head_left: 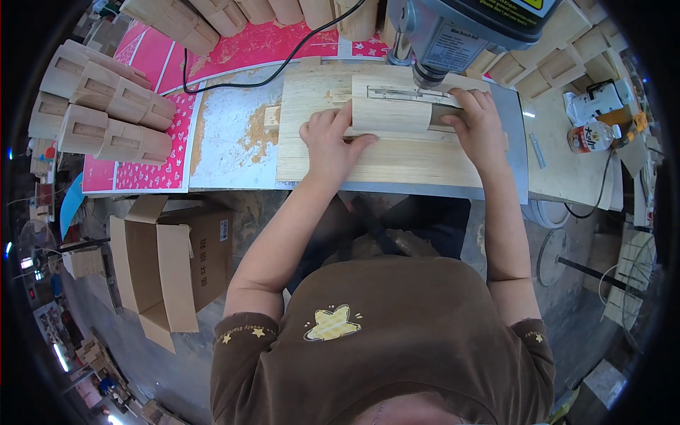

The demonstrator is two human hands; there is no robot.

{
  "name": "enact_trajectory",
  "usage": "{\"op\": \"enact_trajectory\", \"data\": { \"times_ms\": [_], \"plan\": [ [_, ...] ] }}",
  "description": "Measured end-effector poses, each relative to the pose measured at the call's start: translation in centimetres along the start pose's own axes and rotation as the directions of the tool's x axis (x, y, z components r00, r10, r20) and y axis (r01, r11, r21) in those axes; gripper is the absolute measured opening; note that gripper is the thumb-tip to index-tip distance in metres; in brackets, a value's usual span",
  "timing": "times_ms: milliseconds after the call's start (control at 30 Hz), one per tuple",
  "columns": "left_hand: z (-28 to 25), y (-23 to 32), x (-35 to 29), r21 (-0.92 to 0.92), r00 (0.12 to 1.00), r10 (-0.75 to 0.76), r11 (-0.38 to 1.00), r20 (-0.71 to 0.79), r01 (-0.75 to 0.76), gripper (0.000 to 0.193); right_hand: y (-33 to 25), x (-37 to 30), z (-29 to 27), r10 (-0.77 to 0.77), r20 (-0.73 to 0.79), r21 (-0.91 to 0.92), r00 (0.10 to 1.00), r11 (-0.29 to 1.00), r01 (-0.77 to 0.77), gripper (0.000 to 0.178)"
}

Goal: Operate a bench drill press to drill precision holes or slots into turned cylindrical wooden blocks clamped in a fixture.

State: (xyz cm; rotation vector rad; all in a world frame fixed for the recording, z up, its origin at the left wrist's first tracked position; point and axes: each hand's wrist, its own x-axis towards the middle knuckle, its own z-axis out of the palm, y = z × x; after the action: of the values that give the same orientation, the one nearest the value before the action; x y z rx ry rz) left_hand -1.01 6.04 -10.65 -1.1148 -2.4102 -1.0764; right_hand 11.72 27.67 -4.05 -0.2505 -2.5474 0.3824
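Head view looks down on one person in a brown shirt, with two bare arms reaching out to a table. One curved wooden piece lies on a flat pale wooden board, right under the drill press. It is smooth, light in colour and rounded like half a pipe. The left hand presses on its left end, fingers bent over the top and thumb along the front edge. The right hand holds its right end, fingers curled over it. Both hands grip the piece, one at each end.

One grey metal drill press hangs over the piece, its chuck pointing down just behind it. One black cable runs across the table from the top edge.

At the far left lies a pile of blocky wooden parts, about six, each with a slot cut in it. More of the same sort line the top edge and the upper right. Under them lies a pink sheet with small hearts. One small wooden block sits left of the board. One open cardboard box stands on the floor at the left. One plastic bottle lies on the right part of the table.
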Motion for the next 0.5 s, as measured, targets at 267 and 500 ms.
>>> {"op": "enact_trajectory", "data": {
  "times_ms": [267,500],
  "plan": [
    [-0.2,-0.8,-0.1,-0.028,0.997,0.024,0.999,0.075,-0.022,0.063,1.3,2.5,-4.5,0.149,-0.415,0.458,0.897,0.886,0.065,0.027],
    [0.0,-0.3,0.4,0.004,0.996,0.057,0.998,0.062,-0.058,0.061,-4.4,13.7,-10.9,0.222,-0.495,0.475,0.840,0.879,0.048,0.031]
  ]
}}
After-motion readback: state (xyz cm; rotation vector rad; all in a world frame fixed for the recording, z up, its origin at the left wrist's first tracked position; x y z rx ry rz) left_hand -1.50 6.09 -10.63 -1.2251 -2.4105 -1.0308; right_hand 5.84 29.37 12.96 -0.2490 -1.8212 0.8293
